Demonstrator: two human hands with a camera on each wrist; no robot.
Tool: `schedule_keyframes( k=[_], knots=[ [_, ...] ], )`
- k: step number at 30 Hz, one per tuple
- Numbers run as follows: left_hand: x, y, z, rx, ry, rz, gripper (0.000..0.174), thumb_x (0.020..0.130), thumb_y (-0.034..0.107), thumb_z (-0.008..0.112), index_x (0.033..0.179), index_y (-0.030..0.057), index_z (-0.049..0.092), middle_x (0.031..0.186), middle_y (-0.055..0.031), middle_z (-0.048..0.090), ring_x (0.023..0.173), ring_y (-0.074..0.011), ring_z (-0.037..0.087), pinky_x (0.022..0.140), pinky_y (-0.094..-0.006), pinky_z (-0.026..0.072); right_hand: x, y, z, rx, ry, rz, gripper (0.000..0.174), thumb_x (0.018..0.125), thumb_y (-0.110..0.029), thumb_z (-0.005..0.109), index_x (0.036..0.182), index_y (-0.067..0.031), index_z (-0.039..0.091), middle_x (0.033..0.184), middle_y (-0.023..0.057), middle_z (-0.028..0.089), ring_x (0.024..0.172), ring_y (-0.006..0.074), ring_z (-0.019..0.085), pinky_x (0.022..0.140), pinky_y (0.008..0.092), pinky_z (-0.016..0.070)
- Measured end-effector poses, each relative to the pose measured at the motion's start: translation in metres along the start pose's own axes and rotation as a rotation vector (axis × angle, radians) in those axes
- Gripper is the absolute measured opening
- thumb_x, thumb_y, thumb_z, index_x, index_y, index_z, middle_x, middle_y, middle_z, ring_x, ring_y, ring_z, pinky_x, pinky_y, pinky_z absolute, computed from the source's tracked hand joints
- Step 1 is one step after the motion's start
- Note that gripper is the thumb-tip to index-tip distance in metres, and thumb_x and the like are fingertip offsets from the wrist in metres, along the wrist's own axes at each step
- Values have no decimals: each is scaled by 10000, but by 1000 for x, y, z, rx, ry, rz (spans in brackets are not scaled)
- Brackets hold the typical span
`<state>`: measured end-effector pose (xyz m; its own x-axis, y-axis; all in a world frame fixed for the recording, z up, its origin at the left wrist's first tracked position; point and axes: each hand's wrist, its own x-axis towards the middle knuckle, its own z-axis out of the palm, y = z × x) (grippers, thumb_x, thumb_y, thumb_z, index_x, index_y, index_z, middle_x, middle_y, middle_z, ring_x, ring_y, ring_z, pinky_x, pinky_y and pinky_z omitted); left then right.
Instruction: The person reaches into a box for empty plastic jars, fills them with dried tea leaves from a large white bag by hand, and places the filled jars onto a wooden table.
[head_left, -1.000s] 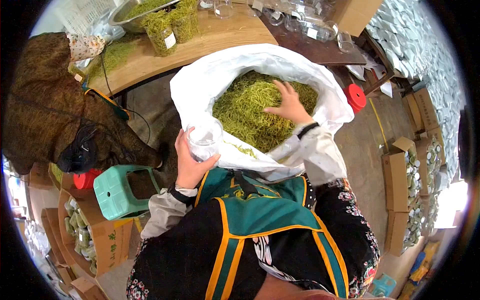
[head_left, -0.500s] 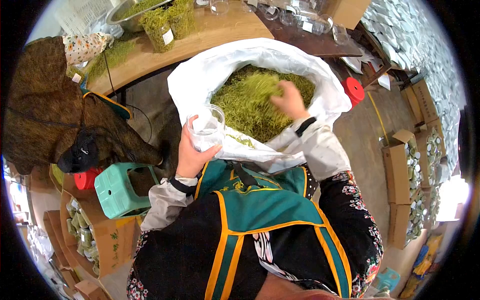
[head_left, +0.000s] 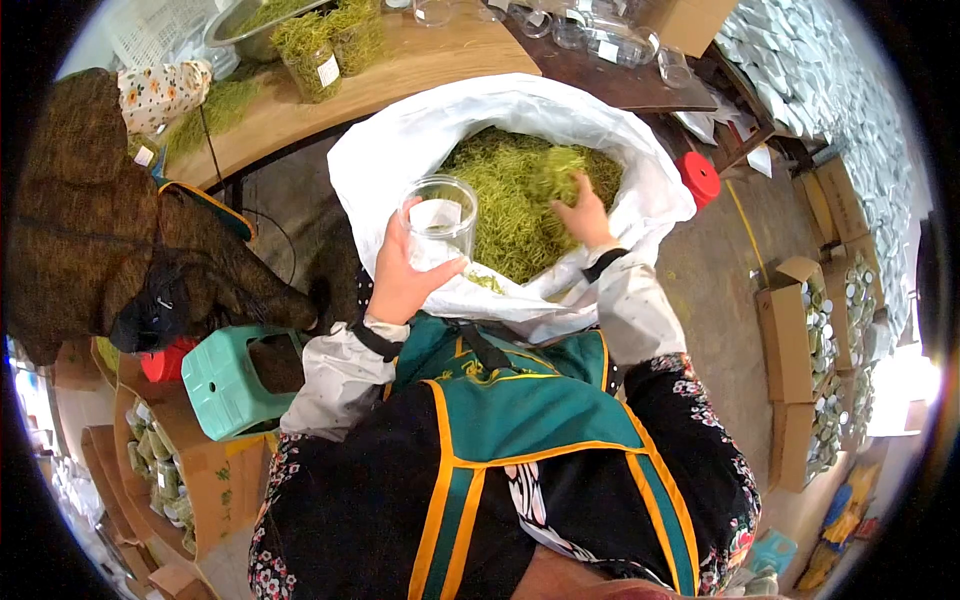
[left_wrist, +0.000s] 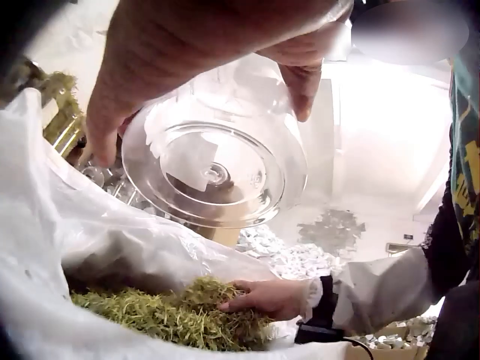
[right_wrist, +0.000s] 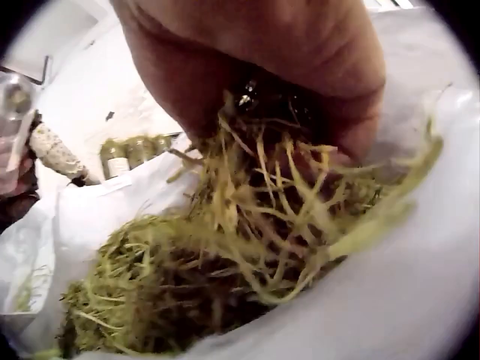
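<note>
A large white sack (head_left: 385,160) stands open before me, holding a heap of dried green-yellow plant strands (head_left: 500,220). My left hand (head_left: 405,275) grips a clear plastic jar (head_left: 440,205) over the sack's near left rim. In the left wrist view the jar's round base (left_wrist: 217,176) faces the camera, with a white label on its side. Inside the sack, my right hand (head_left: 588,218) holds a clump of the strands (head_left: 556,175) between curled fingers and thumb. Loose strands (right_wrist: 285,202) dangle from that hand in the right wrist view.
Filled jars (head_left: 315,65) and a metal basin (head_left: 235,30) sit on the wooden table (head_left: 430,60). Clear jars (head_left: 620,48) lie at the back right. Another person in brown (head_left: 100,230) is at left, near a green stool (head_left: 235,385). Cartons (head_left: 785,330) stand at right.
My right hand, spread over the strands a second ago, has closed on a clump and lifted it. My left hand has brought the jar rightward, nearer the sack's opening.
</note>
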<state>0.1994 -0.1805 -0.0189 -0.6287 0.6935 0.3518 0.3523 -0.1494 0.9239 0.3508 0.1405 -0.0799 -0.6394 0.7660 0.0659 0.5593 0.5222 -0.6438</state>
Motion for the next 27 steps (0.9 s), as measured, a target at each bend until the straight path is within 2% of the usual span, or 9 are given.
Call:
schedule_keyframes(
  k=[2, 7, 11, 15, 17, 19, 22, 26, 27],
  knots=[
    [14, 4, 11, -195, -40, -12, 914, 743, 107, 886, 1472, -27, 350, 1382, -158, 507, 1304, -234, 501, 1123, -354, 387, -18, -15, 17, 60, 36, -190, 555, 864, -143, 709, 1366, -81, 481, 1259, 256, 656, 1126, 412, 661, 984, 438, 514],
    [42, -33, 31, -273, -31, -112, 850, 769, 104, 878, 1444, -29, 379, 1323, -133, 570, 1224, -205, 563, 1048, -344, 457, -40, -50, 1, 241, -111, -271, 543, 848, -117, 681, 1364, -81, 517, 1298, 246, 631, 1056, 366, 676, 975, 413, 514],
    [38, -61, 33, -205, 37, -166, 814, 749, 165, 899, 1400, -22, 448, 1272, -140, 625, 1120, -217, 626, 982, -337, 500, -5, 29, -7, 79, -16, -97, 623, 838, -124, 689, 1426, -86, 485, 1281, 261, 621, 1178, 394, 612, 1028, 435, 490],
    [33, -95, 24, -80, 60, -194, 882, 702, 220, 923, 1402, -19, 442, 1272, -171, 619, 1155, -254, 612, 998, -348, 483, 1, 70, -11, -20, 64, -33, 835, 806, -211, 788, 1530, -147, 379, 1466, 338, 408, 1358, 481, 440, 1100, 472, 437],
    [30, -100, 24, -46, 71, -191, 888, 701, 221, 923, 1403, -21, 437, 1282, -171, 612, 1168, -253, 604, 1005, -349, 478, -18, 42, -5, -184, 140, -216, 988, 730, -349, 875, 1558, -196, 358, 1566, 304, 269, 1436, 484, 312, 1135, 536, 377],
    [30, -104, 25, -10, 75, -183, 893, 700, 221, 922, 1405, -23, 431, 1291, -171, 605, 1180, -252, 596, 1011, -350, 474, -47, -9, 2, -398, -6, -233, 1136, 665, -444, 923, 1585, -245, 287, 1625, 282, 148, 1405, 581, 283, 1093, 647, 398],
    [33, -102, 32, -6, 65, -188, 904, 699, 213, 921, 1411, -29, 419, 1303, -168, 593, 1190, -248, 587, 1017, -349, 469, -65, -44, 27, -488, -212, -155, 1209, 609, -436, 948, 1594, -285, 263, 1652, 248, 102, 1394, 587, 293, 1080, 668, 406],
    [31, -79, 30, -89, -46, -220, 879, 754, 29, 865, 1450, -38, 333, 1381, -156, 511, 1285, -232, 515, 1075, -346, 449, -9, 11, 43, -420, -10, -98, 1035, 654, -311, 905, 1537, -267, 367, 1468, 255, 443, 1307, 516, 437, 1023, 571, 497],
    [30, -72, 29, -78, -62, -227, 885, 753, 40, 868, 1451, -38, 330, 1380, -156, 511, 1289, -234, 513, 1082, -346, 443, -5, 7, 28, -334, 34, -66, 880, 706, -254, 852, 1481, -178, 442, 1254, 250, 599, 1208, 470, 536, 993, 512, 512]
  ],
)
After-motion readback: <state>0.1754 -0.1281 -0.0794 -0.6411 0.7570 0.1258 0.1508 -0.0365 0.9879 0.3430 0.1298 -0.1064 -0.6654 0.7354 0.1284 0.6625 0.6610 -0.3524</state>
